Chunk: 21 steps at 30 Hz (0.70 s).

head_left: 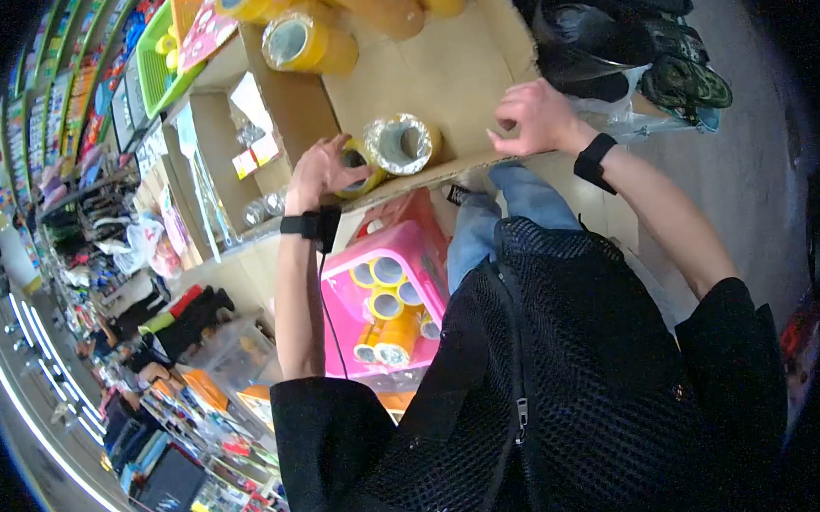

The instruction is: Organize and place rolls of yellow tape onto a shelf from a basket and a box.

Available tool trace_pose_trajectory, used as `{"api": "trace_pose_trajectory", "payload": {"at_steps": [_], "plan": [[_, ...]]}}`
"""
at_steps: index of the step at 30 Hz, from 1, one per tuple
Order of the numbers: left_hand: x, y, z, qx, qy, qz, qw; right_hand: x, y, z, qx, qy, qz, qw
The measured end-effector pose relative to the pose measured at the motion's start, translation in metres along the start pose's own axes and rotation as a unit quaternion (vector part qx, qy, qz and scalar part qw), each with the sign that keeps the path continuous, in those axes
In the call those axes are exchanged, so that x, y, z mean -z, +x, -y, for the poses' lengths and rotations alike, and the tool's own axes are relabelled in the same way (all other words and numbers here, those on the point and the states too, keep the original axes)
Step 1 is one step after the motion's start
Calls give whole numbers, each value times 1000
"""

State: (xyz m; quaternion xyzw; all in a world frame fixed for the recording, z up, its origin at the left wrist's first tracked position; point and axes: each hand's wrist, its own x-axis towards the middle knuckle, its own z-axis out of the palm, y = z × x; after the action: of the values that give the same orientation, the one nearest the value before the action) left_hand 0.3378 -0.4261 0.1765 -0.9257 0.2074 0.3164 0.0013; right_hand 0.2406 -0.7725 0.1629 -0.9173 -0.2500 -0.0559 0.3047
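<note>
My left hand [322, 173] is at the near side of a cardboard box [462, 80], thumb and fingers bent around a small yellow roll of tape [375, 157]. Touching that roll on its right stands a wider roll of clear tape [402, 145] with a shiny wrapped end. My right hand [537, 118] hovers by the box's near right corner, thumb and forefinger apart with nothing visible between them. More yellow tape rolls [309, 43] lie at the far side of the box.
Below the box, a pink basket [428, 255] holds several tape rolls [386, 303]. A divided carton [212, 127] adjoins on the left, with a green basket [153, 70] beyond. Black containers [592, 33] and a camouflage-patterned item [686, 90] stand at right.
</note>
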Motion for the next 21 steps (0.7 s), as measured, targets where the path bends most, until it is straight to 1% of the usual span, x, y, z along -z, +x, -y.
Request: {"api": "trace_pose_trajectory", "payload": {"at_steps": [1, 2, 3, 4, 5, 6, 8, 10, 12, 14, 15, 16, 17, 18, 19, 21], "plan": [[6, -6, -2, -3, -16, 1, 1000, -4, 0, -5, 0, -17, -10, 1000], [6, -27, -3, -26, -128, -166, 978, -6, -3, -4, 0, -30, -6, 1000], [8, -34, 0, -25, -121, -216, 969, -6, 0, -7, 18, -49, -22, 998], [8, -41, 4, -22, -114, -266, 957, -5, 1, -7, 17, -46, -17, 999], [-4, -68, 9, 7, -205, -414, 887, -4, -1, -2, 4, -44, -1, 999], [-6, -94, 14, 32, -276, -555, 784, -5, 1, -2, -6, -46, 1, 999], [-49, -131, 40, 141, -297, -644, 691, -8, 4, 3, -9, -47, 28, 998], [-79, -144, 51, 165, -274, -677, 662, -8, 4, 0, -8, -73, 19, 997], [-176, -165, 72, 334, -284, -564, 700, -9, 5, 0, -13, -76, 21, 997], [-220, -176, 57, 363, -344, -429, 753, -8, 6, 4, -26, -73, 32, 996], [-228, -178, 54, 374, -381, -352, 768, -8, 9, 7, -7, -65, 15, 998], [-236, -180, 51, 383, -416, -274, 778, -9, 9, 8, -5, -66, 18, 998], [-270, -182, 40, 397, -334, -146, 842, -6, 11, 9, -5, -72, 30, 997], [-305, -175, 42, 390, -237, -15, 890, -8, 12, 9, -13, -78, 30, 996], [-320, -171, 40, 394, -240, -16, 887, -9, 9, 8, -9, -77, 32, 996], [-340, -164, 32, 399, -351, -7, 847, -12, 7, 4, -23, -78, 55, 995]]}}
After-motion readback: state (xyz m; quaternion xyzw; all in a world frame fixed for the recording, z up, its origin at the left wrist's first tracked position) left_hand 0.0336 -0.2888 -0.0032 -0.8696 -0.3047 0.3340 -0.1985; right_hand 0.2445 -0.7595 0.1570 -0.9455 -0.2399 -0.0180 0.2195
